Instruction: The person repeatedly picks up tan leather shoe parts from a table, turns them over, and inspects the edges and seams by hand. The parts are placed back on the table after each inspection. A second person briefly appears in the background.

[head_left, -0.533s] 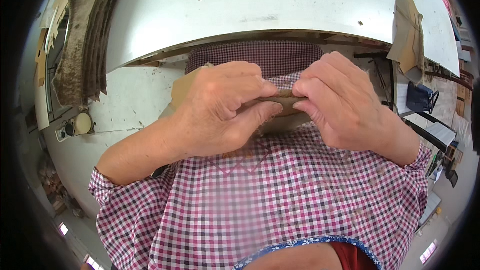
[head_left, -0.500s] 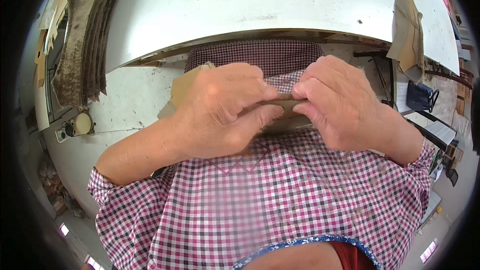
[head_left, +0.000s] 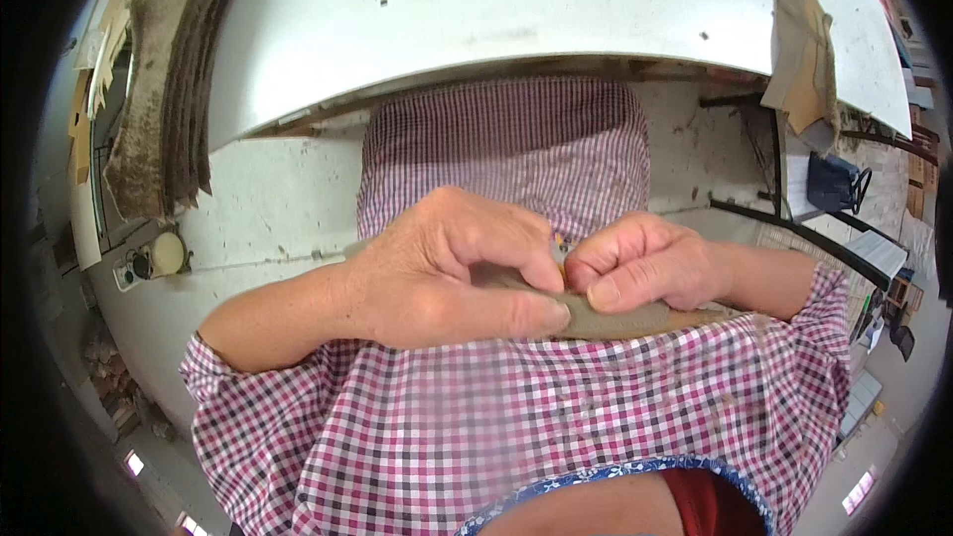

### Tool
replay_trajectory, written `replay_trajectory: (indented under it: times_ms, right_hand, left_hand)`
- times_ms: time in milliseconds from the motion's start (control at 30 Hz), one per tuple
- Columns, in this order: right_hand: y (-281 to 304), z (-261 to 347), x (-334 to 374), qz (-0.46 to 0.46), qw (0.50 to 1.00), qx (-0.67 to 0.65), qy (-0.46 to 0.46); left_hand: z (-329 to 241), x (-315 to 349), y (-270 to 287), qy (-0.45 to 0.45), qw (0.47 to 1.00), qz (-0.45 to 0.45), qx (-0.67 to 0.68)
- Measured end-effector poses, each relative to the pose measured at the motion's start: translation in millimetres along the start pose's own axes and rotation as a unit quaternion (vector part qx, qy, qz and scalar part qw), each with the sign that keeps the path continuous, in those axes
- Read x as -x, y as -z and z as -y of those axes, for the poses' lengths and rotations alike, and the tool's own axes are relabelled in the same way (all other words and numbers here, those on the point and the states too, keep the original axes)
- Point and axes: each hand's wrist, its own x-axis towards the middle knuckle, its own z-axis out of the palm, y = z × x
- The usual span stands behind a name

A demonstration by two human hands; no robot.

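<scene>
Left forearm: 1, entering from the left at chest height, nearly level, the wrist turned inward.
Left hand (head_left: 437,273): 1, back upward; index finger bent down and thumb stretched along the near side, nearly closed, gripping the cloth's edge between them.
Right forearm: 1, coming in level from the right, sleeve pushed toward the elbow.
Right hand (head_left: 650,263): 1, fingers curled into a loose fist, thumb pressed flat, pinching the cloth just beside the left fingertips.
Brown cloth (head_left: 635,324): 1 piece, held in front of the chest, between and beneath the 2 hands, partly hidden by them.
Checked garment (head_left: 447,417): 1, pink, black and white, with 1 blue patterned neck edging (head_left: 596,472).
White table (head_left: 546,10): 1, beyond the lap.
Brown pile stack (head_left: 169,89): 1, at the table's left end; several layers, exact count unclear.
Brown bundle (head_left: 802,65): 1, over the table's right edge; layers too overlapped to count.
Dark blue bag (head_left: 832,184): 1, right side, below the bundle.
</scene>
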Motion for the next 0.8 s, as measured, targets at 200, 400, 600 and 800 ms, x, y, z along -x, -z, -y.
replay_trajectory:
  times_ms: [200,400,600,800]
  right_hand:
    - [8,46,18,-0.139,0.825,0.489,0.246]
    - [5,48,21,-0.224,0.666,0.622,0.346]
    - [-1,46,23,-0.234,0.62,0.67,0.336]
    - [0,40,15,-0.253,0.394,0.78,0.415]
  left_hand:
    - [-24,-3,20,-0.032,0.965,-0.07,-0.251]
    - [-31,-12,16,-0.002,0.947,-0.116,-0.3]
    - [-12,-12,20,-0.11,0.923,-0.077,-0.361]
    - [-16,-10,18,-0.103,0.906,-0.082,-0.402]
